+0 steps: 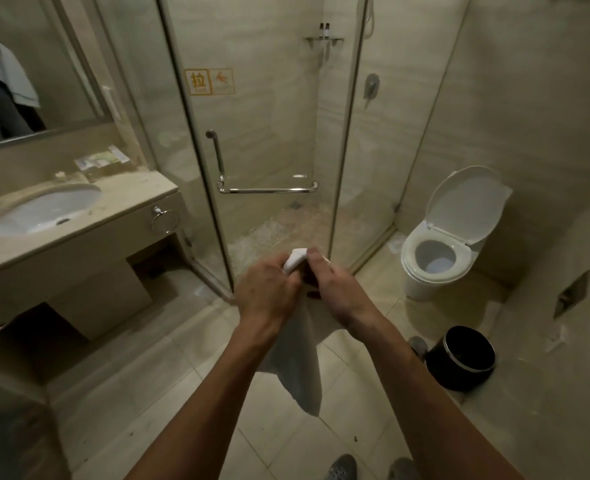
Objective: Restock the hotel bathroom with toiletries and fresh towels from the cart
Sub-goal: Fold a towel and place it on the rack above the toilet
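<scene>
A glass shower enclosure (269, 150) fills the middle of the room, its door closed and marked with two yellow signs (208, 81). To the left runs a stone vanity counter (123, 206) with an oval sink (44, 209) set into it, under a wall mirror (51, 57). To the right stands a white toilet (407, 261) with its lid (466, 206) raised against the wall. The white towel (297, 362) is held in the air in front of the shower door, above the tiled floor and between the vanity and the toilet. Its long axis runs up and down: the upper end is bunched between the hands, the rest hangs slack, and one loose corner points down toward the person's shoes (342, 469). A black round bin (459, 358) sits on the floor near the toilet, well apart from the towel. The left hand (269, 289) has its fingers curled round the bunched top of the towel. The right hand (335, 289) is just beside it, thumb up and fingers bent onto the same end of the cloth, so both hands grip it. A chrome rail (267, 190) crosses the shower door above the hands. A chrome ring (165, 220) hangs on the vanity front. Small packets (103, 159) lie at the back of the counter. Two small dark bottles (324, 28) stand on a shelf inside the shower.
</scene>
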A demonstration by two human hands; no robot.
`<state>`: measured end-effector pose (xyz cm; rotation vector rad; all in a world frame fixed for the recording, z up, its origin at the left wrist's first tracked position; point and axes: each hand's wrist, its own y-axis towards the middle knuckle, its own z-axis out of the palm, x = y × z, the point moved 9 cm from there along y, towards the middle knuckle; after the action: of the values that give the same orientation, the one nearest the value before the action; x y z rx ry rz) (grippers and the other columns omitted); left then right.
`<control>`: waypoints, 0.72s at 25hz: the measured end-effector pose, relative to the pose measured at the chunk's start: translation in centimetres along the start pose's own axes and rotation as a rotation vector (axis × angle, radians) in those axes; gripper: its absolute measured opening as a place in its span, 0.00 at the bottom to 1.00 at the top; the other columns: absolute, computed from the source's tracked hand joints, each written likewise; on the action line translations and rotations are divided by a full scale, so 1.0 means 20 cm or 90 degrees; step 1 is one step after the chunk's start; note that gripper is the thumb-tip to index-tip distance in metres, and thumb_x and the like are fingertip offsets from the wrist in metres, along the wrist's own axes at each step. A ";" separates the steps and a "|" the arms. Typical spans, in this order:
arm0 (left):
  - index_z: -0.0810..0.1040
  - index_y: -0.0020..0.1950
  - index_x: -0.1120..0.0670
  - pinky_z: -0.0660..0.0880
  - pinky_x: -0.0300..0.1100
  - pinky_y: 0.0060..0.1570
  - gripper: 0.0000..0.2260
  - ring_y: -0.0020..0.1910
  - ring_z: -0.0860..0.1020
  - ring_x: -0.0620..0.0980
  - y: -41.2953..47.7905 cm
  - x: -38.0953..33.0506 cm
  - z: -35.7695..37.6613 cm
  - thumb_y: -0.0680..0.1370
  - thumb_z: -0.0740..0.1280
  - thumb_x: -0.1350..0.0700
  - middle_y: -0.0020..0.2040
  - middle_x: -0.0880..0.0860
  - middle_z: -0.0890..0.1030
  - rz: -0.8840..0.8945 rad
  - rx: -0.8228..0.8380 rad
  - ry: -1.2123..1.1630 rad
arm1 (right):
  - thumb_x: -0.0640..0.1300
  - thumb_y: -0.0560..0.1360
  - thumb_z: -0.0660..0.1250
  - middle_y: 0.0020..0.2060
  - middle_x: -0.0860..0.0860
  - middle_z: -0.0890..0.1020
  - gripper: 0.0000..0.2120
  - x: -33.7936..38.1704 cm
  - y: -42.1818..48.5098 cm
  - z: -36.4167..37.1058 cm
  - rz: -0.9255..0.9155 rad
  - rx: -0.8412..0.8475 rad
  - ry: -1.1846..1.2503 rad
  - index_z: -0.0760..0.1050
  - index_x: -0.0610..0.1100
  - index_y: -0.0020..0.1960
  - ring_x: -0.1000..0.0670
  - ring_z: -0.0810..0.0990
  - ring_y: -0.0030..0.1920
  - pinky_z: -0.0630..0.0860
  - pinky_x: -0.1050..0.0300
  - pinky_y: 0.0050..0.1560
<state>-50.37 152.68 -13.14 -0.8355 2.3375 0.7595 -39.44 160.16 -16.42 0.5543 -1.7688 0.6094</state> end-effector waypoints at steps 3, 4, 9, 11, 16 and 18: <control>0.80 0.44 0.47 0.60 0.43 0.32 0.09 0.39 0.80 0.55 0.19 -0.14 0.23 0.79 0.64 0.46 0.38 0.50 0.82 0.061 0.072 0.050 | 0.64 0.80 0.56 0.44 0.52 0.86 0.26 0.01 0.24 -0.15 -0.023 -0.025 0.052 0.84 0.51 0.38 0.51 0.84 0.51 0.77 0.51 0.59; 0.80 0.47 0.48 0.60 0.43 0.33 0.09 0.42 0.81 0.56 0.26 -0.19 0.31 0.80 0.63 0.45 0.41 0.52 0.84 0.088 0.089 0.060 | 0.59 0.82 0.58 0.40 0.51 0.85 0.25 0.02 0.32 -0.22 -0.032 -0.048 0.082 0.82 0.47 0.35 0.52 0.84 0.45 0.78 0.54 0.54; 0.76 0.55 0.48 0.64 0.42 0.32 0.10 0.40 0.79 0.52 0.47 -0.41 0.69 0.78 0.63 0.45 0.42 0.49 0.82 0.149 0.180 0.012 | 0.44 0.78 0.66 0.34 0.47 0.85 0.13 -0.07 0.65 -0.63 0.000 -0.179 0.089 0.81 0.36 0.41 0.53 0.82 0.35 0.78 0.60 0.37; 0.74 0.49 0.47 0.70 0.44 0.33 0.08 0.36 0.78 0.47 0.52 -0.45 0.81 0.79 0.62 0.43 0.38 0.46 0.79 0.127 0.214 -0.077 | 0.41 0.78 0.63 0.33 0.45 0.82 0.12 -0.08 0.74 -0.76 -0.015 -0.203 0.038 0.78 0.33 0.42 0.53 0.79 0.34 0.76 0.53 0.37; 0.78 0.56 0.45 0.81 0.49 0.45 0.17 0.44 0.81 0.42 0.73 -0.46 1.12 0.80 0.57 0.36 0.45 0.42 0.80 0.067 0.311 -0.164 | 0.43 0.79 0.60 0.40 0.44 0.83 0.12 -0.13 0.92 -1.14 -0.023 -0.301 -0.038 0.79 0.38 0.47 0.47 0.78 0.37 0.75 0.53 0.37; 0.78 0.53 0.47 0.80 0.48 0.47 0.13 0.45 0.81 0.45 0.82 -0.44 1.26 0.83 0.58 0.42 0.47 0.46 0.81 0.029 0.341 -0.227 | 0.46 0.79 0.61 0.36 0.55 0.83 0.11 -0.16 0.97 -1.26 -0.003 -0.340 -0.004 0.79 0.44 0.44 0.50 0.78 0.37 0.74 0.59 0.37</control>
<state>-48.39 183.20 -19.68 -0.3760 2.0859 0.2416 -32.86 191.44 -15.82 0.1892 -1.8379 0.1139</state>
